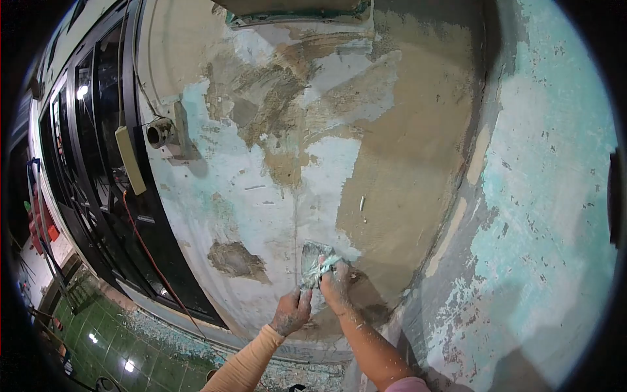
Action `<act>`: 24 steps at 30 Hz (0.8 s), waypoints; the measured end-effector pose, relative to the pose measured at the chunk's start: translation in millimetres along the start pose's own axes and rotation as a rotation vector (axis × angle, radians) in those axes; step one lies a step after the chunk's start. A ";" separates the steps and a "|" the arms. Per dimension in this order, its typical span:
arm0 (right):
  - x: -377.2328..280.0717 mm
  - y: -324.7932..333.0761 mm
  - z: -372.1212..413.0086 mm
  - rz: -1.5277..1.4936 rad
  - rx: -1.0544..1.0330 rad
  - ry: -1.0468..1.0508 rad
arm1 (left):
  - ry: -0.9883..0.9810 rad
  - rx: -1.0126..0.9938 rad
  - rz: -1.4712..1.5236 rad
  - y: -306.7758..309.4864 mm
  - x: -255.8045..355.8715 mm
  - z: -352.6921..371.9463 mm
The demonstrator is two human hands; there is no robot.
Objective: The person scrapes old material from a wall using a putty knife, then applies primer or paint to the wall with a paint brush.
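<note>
A flat scraper (311,269) with a broad blade rests against the lower part of the wall, smeared with pale paint. My left hand (291,313) is closed at its lower end, thumb pointing up toward the blade. On its right side my right hand (336,287) is closed too, fingers bent around the scraper. Pale green paint scraps lie by those fingers, and the handle is hidden. The wall (320,215) around both hands shows white and pale blue paint, with bare tan plaster (408,163) to the right. Dust coats both hands.
Left of the wall stand dark framed glass doors (98,130). A pipe stub (160,134) sticks out beside them, and an orange cable (147,251) hangs down. The peeling turquoise side wall (555,163) meets at the right corner. Paint flakes litter the green tiled floor (124,349).
</note>
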State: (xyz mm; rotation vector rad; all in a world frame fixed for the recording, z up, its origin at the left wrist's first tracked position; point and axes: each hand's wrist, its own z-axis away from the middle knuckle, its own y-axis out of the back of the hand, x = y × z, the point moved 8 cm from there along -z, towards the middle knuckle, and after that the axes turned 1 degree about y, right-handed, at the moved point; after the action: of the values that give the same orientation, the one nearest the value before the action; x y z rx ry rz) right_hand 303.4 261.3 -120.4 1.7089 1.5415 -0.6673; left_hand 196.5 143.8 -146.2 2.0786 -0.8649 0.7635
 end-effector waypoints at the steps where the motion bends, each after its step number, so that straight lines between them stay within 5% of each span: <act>1: 0.9 2.3 -1.5 0.001 0.012 -0.003 | 0.049 -0.007 0.019 -1.0 2.3 0.3; 4: -12.0 16.4 -5.8 -0.079 0.072 -0.023 | 0.162 -0.080 0.056 -3.0 2.8 -12.9; 7: -48.3 43.2 -31.5 -0.204 0.197 -0.092 | -0.229 -0.027 -0.162 0.4 53.1 -46.2; 10: -51.3 48.6 -41.3 -0.308 0.161 -0.288 | 0.121 -0.124 0.099 1.3 68.6 -57.1; 14: -8.6 33.7 -13.0 -0.216 0.017 -0.330 | -0.122 -0.020 -0.055 -5.7 62.1 -32.9; 16: 9.6 29.9 -14.2 -0.281 0.035 -0.348 | -0.018 -0.085 -0.054 -11.3 52.6 -29.1; 17: -6.0 34.3 -12.9 -0.339 0.059 -0.392 | 0.264 -0.156 0.169 -12.8 47.9 -28.7; 18: -13.8 34.8 -14.8 -0.394 0.079 -0.437 | 0.194 -0.123 0.128 -12.8 56.1 -35.8; 24: -10.4 45.1 -24.1 -0.150 0.044 -0.157 | 0.064 -0.080 -0.033 -27.8 42.3 -25.4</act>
State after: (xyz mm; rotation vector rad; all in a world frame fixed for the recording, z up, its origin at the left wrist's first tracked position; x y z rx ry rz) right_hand 344.1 273.4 -90.0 1.5436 1.5646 -0.8966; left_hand 237.1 164.3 -112.5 1.9825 -0.8111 0.7620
